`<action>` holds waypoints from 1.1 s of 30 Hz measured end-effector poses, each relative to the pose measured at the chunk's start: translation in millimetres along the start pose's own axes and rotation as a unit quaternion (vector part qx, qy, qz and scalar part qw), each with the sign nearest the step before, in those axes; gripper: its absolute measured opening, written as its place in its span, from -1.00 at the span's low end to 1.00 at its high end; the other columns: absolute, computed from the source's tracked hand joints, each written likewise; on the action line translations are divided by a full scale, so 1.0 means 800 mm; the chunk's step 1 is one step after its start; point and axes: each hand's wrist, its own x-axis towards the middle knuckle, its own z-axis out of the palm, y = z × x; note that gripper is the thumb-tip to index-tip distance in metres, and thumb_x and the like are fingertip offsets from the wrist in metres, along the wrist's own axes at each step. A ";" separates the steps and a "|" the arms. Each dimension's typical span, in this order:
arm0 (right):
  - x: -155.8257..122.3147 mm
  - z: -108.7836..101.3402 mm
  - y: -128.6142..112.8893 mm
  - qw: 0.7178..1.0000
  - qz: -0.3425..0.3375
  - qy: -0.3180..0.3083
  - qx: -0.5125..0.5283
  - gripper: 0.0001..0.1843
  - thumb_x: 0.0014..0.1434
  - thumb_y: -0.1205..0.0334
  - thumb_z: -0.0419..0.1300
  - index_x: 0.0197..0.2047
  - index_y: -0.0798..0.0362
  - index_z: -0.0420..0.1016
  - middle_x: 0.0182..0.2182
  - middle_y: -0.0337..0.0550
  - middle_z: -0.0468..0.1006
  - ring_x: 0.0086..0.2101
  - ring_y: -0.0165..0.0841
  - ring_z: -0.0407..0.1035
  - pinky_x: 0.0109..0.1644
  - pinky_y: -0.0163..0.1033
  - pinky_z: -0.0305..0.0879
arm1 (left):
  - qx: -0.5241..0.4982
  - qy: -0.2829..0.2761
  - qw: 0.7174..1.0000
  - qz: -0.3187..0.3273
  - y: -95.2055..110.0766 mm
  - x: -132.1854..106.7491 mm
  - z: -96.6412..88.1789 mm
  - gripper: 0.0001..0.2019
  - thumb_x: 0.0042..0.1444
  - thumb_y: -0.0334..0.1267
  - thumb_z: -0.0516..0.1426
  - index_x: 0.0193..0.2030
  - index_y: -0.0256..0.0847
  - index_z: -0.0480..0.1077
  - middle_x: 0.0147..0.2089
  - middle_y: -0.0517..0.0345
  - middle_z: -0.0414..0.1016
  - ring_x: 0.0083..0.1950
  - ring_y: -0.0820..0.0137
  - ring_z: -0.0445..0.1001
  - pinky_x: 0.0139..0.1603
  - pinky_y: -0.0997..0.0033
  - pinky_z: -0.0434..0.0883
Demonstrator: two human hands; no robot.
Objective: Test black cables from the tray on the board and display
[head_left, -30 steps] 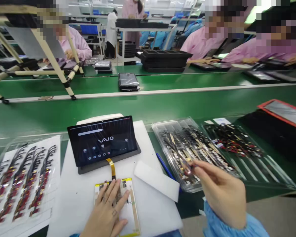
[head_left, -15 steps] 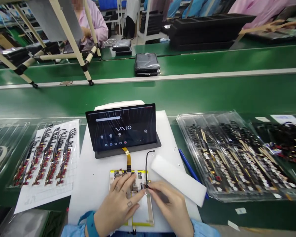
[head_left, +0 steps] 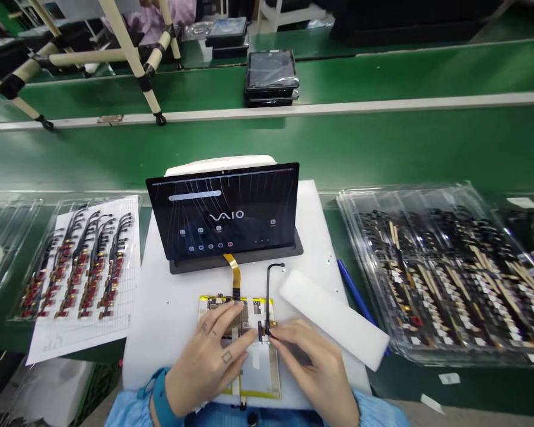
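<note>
Head view: a black cable (head_left: 267,296) is pinched by the right hand (head_left: 307,365) on a tablet board (head_left: 258,308) near the mat's front edge. The left hand (head_left: 209,356) is laid open on the board. A white foam block (head_left: 333,317) lies across the right edge of the white mat (head_left: 160,320).

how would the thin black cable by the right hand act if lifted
The thin black cable looks fairly stiff, standing up above the right hand with its bent tip held. Probably very light, and slim enough to kink if bent sharply.
</note>
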 end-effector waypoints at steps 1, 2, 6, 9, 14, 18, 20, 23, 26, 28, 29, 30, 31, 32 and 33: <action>0.000 -0.001 0.000 1.000 -0.002 -0.002 0.000 -0.87 0.15 0.41 0.13 -0.25 0.02 0.41 -0.42 -0.27 0.51 -0.38 -0.48 0.40 -0.34 -0.41 0.40 | -0.001 -0.001 1.000 -0.001 0.000 0.000 0.000 -0.70 0.17 -0.49 -0.03 0.01 -0.25 0.33 0.16 -0.18 0.16 0.20 0.16 0.13 0.05 0.12 0.34; 0.000 -0.001 0.000 1.000 -0.004 -0.001 0.001 -0.87 0.15 0.42 0.13 -0.25 0.02 0.40 -0.42 -0.28 0.51 -0.38 -0.49 0.40 -0.34 -0.42 0.39 | -0.001 -0.003 1.000 -0.002 0.000 0.000 0.000 -0.70 0.17 -0.49 -0.03 0.02 -0.25 0.33 0.16 -0.18 0.15 0.21 0.16 0.13 0.05 0.12 0.33; 0.000 -0.002 0.000 1.000 -0.004 -0.004 0.002 -0.87 0.15 0.42 0.13 -0.24 0.02 0.40 -0.42 -0.28 0.51 -0.39 -0.50 0.39 -0.34 -0.42 0.39 | -0.002 -0.007 1.000 -0.003 0.000 0.000 0.000 -0.69 0.17 -0.49 -0.04 0.03 -0.25 0.33 0.17 -0.18 0.13 0.21 0.15 0.12 0.05 0.11 0.33; 0.001 -0.001 0.000 1.000 -0.006 -0.003 0.000 -0.86 0.14 0.43 0.13 -0.24 0.02 0.40 -0.42 -0.28 0.51 -0.39 -0.50 0.39 -0.34 -0.41 0.39 | 0.002 -0.009 1.000 -0.002 0.001 0.000 0.000 -0.69 0.17 -0.48 -0.04 0.03 -0.24 0.32 0.17 -0.19 0.14 0.20 0.14 0.12 0.04 0.11 0.32; 0.002 0.000 0.001 1.000 -0.013 0.000 -0.006 -0.87 0.14 0.42 0.13 -0.24 0.03 0.40 -0.41 -0.28 0.52 -0.39 -0.49 0.39 -0.33 -0.41 0.39 | 0.013 -0.007 1.000 0.006 0.002 0.003 -0.001 -0.65 0.16 -0.47 -0.03 0.07 -0.20 0.31 0.14 -0.17 0.18 0.19 0.14 0.16 0.02 0.14 0.33; 0.001 -0.001 0.001 1.000 -0.017 -0.001 -0.004 -0.86 0.14 0.42 0.14 -0.23 0.02 0.41 -0.40 -0.27 0.53 -0.38 -0.49 0.40 -0.33 -0.41 0.40 | 0.012 0.004 1.000 0.004 0.002 0.003 -0.001 -0.63 0.16 -0.46 -0.02 0.10 -0.17 0.28 0.15 -0.15 0.19 0.19 0.17 0.17 0.04 0.15 0.33; 0.001 -0.001 0.000 1.000 -0.015 0.000 0.000 -0.85 0.14 0.42 0.14 -0.23 0.02 0.41 -0.40 -0.27 0.53 -0.37 -0.48 0.40 -0.32 -0.40 0.41 | 0.008 0.006 1.000 0.004 0.002 0.004 -0.001 -0.64 0.16 -0.45 -0.01 0.09 -0.14 0.29 0.15 -0.14 0.19 0.19 0.17 0.17 0.04 0.15 0.32; 0.001 0.000 0.000 1.000 -0.015 -0.004 0.008 -0.84 0.13 0.43 0.15 -0.22 0.02 0.42 -0.39 -0.27 0.53 -0.37 -0.47 0.41 -0.32 -0.39 0.41 | 0.005 0.006 1.000 0.010 0.003 0.005 -0.001 -0.69 0.16 -0.45 0.01 0.03 -0.14 0.34 0.14 -0.14 0.19 0.18 0.16 0.18 0.02 0.15 0.32; 0.000 0.001 0.002 1.000 -0.016 -0.005 0.015 -0.83 0.13 0.44 0.15 -0.21 0.02 0.43 -0.40 -0.26 0.53 -0.37 -0.47 0.41 -0.32 -0.38 0.42 | 0.006 0.007 1.000 0.014 0.003 0.005 -0.001 -0.71 0.16 -0.46 0.00 -0.01 -0.17 0.36 0.13 -0.16 0.20 0.17 0.15 0.18 0.01 0.16 0.31; -0.001 0.002 0.003 1.000 -0.017 -0.005 0.015 -0.81 0.12 0.45 0.15 -0.20 0.02 0.43 -0.39 -0.25 0.54 -0.37 -0.46 0.41 -0.32 -0.37 0.42 | 0.006 0.004 1.000 0.014 0.003 0.004 0.000 -0.70 0.16 -0.46 0.00 0.00 -0.18 0.36 0.13 -0.16 0.19 0.17 0.15 0.18 0.00 0.15 0.31; -0.001 0.002 0.003 1.000 -0.018 -0.004 0.014 -0.81 0.12 0.45 0.15 -0.21 0.02 0.43 -0.38 -0.25 0.54 -0.37 -0.46 0.41 -0.32 -0.37 0.43 | 0.006 0.001 1.000 0.014 0.003 0.003 0.001 -0.69 0.16 -0.46 -0.01 0.01 -0.18 0.35 0.14 -0.16 0.19 0.17 0.15 0.17 0.00 0.15 0.30; -0.001 0.002 0.004 1.000 -0.018 -0.005 0.013 -0.82 0.12 0.45 0.15 -0.21 0.02 0.44 -0.37 -0.24 0.54 -0.37 -0.45 0.41 -0.32 -0.36 0.43 | 0.005 0.000 1.000 0.013 0.002 0.003 0.001 -0.69 0.16 -0.46 -0.01 0.02 -0.19 0.35 0.14 -0.16 0.19 0.17 0.15 0.17 0.01 0.14 0.30; -0.001 0.002 0.004 1.000 -0.019 -0.005 0.011 -0.82 0.13 0.44 0.14 -0.21 0.02 0.44 -0.37 -0.23 0.55 -0.37 -0.45 0.42 -0.32 -0.36 0.43 | 0.005 -0.001 1.000 0.012 0.002 0.003 0.002 -0.68 0.15 -0.47 -0.02 0.02 -0.19 0.34 0.14 -0.16 0.18 0.17 0.14 0.16 0.01 0.14 0.30; 0.000 0.002 0.003 1.000 -0.020 -0.004 0.009 -0.83 0.13 0.44 0.14 -0.21 0.03 0.44 -0.36 -0.22 0.55 -0.37 -0.45 0.42 -0.32 -0.36 0.43 | 0.005 -0.001 1.000 0.012 0.002 0.003 0.002 -0.68 0.15 -0.47 -0.02 0.02 -0.19 0.34 0.14 -0.16 0.18 0.18 0.15 0.16 0.02 0.14 0.29; 0.000 0.002 0.003 1.000 -0.022 -0.003 0.006 -0.83 0.14 0.44 0.14 -0.21 0.03 0.44 -0.36 -0.22 0.55 -0.37 -0.45 0.42 -0.32 -0.37 0.43 | 0.005 0.000 1.000 0.012 0.002 0.003 0.002 -0.68 0.15 -0.47 -0.02 0.02 -0.19 0.34 0.14 -0.15 0.19 0.17 0.15 0.16 0.02 0.14 0.29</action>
